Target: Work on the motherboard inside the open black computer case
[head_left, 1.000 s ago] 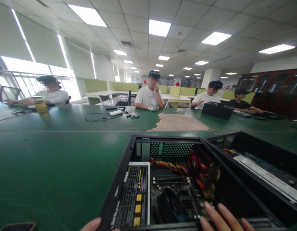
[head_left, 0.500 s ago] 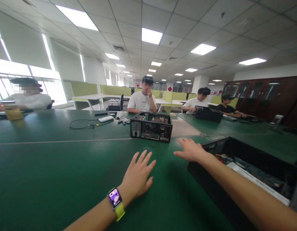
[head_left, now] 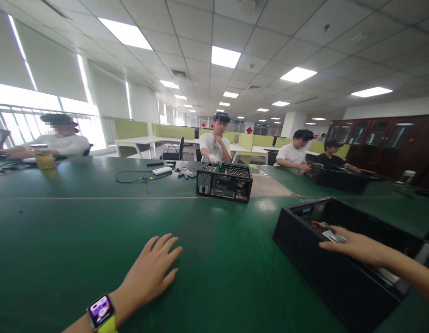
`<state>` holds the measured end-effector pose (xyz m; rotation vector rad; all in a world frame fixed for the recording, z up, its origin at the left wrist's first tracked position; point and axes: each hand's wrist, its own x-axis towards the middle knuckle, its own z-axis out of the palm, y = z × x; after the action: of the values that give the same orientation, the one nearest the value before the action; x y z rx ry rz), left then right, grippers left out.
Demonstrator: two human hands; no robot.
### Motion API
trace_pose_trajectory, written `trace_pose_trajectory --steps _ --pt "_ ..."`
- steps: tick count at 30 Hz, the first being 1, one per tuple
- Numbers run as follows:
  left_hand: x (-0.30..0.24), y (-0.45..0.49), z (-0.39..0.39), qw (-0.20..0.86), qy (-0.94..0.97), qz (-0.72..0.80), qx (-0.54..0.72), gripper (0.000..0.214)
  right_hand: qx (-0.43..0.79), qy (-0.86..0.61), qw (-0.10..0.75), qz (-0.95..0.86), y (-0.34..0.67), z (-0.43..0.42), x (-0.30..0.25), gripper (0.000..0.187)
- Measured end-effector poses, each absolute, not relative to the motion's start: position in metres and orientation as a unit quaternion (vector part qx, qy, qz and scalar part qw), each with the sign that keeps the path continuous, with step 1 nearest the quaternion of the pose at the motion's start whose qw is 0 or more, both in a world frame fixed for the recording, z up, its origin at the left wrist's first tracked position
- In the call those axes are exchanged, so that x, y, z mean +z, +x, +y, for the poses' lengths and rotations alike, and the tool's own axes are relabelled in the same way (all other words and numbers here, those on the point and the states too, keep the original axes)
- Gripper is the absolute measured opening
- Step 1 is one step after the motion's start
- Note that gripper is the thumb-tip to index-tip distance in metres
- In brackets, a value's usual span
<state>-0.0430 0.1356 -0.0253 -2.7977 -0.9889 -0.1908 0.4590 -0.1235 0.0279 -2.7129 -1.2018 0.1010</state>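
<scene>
My left hand (head_left: pixel 150 274) lies flat, fingers apart, on the green table (head_left: pixel 78 231), with a smartwatch on a yellow band (head_left: pixel 101 313) at the wrist. My right hand (head_left: pixel 353 246) reaches over the near wall of an open black computer case (head_left: pixel 325 273) at the right, fingers spread above its inside parts, holding nothing. A second open black computer case (head_left: pixel 224 181) stands further off in the table's middle, out of reach of both hands.
Several people sit along the far side of the table. A white box with a black cable (head_left: pixel 145 174) and gloves (head_left: pixel 185 173) lie near the far case. Another black case (head_left: pixel 339 179) stands far right. A yellow cup (head_left: pixel 45 160) is at far left.
The case that was right under my hands now stands far out on the table. My left hand drew back toward me; my right hand moved right, over the other case.
</scene>
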Motion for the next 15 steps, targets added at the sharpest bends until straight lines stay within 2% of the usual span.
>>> trace_pose_trajectory --steps 4,9,12,15 --pt "-0.008 -0.04 0.127 0.085 -0.941 -0.302 -0.126 0.04 0.096 -0.904 0.057 -0.413 0.426 -0.119 0.039 0.108" --pt "0.04 -0.003 0.116 0.075 -0.935 -0.263 -0.228 0.033 0.137 -0.861 0.026 -0.489 0.324 -0.115 0.066 0.094" --pt "0.081 0.047 0.105 0.067 -0.927 -0.225 -0.291 0.03 0.178 -0.794 0.083 -0.576 0.256 -0.111 0.081 0.082" --pt "0.113 0.108 0.09 0.065 -0.922 -0.191 -0.329 0.029 0.311 -0.665 0.171 -0.657 0.207 -0.092 0.083 0.078"
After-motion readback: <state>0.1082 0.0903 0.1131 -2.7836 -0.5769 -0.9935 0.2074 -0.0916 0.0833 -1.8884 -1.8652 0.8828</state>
